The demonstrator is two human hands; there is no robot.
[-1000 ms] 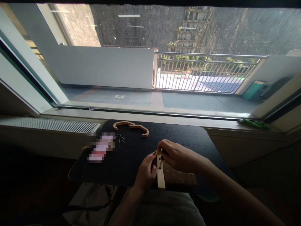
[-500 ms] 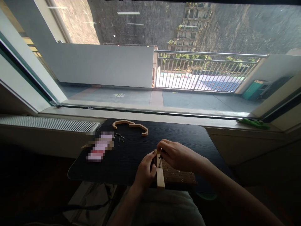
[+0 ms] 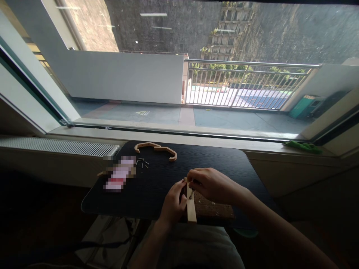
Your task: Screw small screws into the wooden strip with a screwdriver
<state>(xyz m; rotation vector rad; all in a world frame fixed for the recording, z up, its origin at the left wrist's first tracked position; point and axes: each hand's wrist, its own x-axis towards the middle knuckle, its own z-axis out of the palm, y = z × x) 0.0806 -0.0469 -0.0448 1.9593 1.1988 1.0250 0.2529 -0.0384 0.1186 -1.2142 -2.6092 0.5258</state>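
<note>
A pale wooden strip (image 3: 191,212) lies along the left edge of a brown, pitted block (image 3: 214,209) at the table's near edge. My left hand (image 3: 174,201) is closed against the strip's left side, its fingertips around the far end. My right hand (image 3: 206,181) is above the strip, closed on a small screwdriver. The screwdriver's thin metal shaft (image 3: 191,194) slants down to the strip's face; most of its handle is hidden by my fingers. Whether a screw sits under the tip is too small to tell.
On the black table (image 3: 207,158) lie two curved wooden hooks (image 3: 166,150), several loose screws (image 3: 142,163) and a blurred pinkish item (image 3: 120,175). A white radiator (image 3: 58,147) stands left. Beyond is a large window; a green cloth (image 3: 303,147) rests on the sill.
My right hand has sunk slightly and turned a little over the strip, hiding more of the screwdriver. My left hand and the strip stay in place.
</note>
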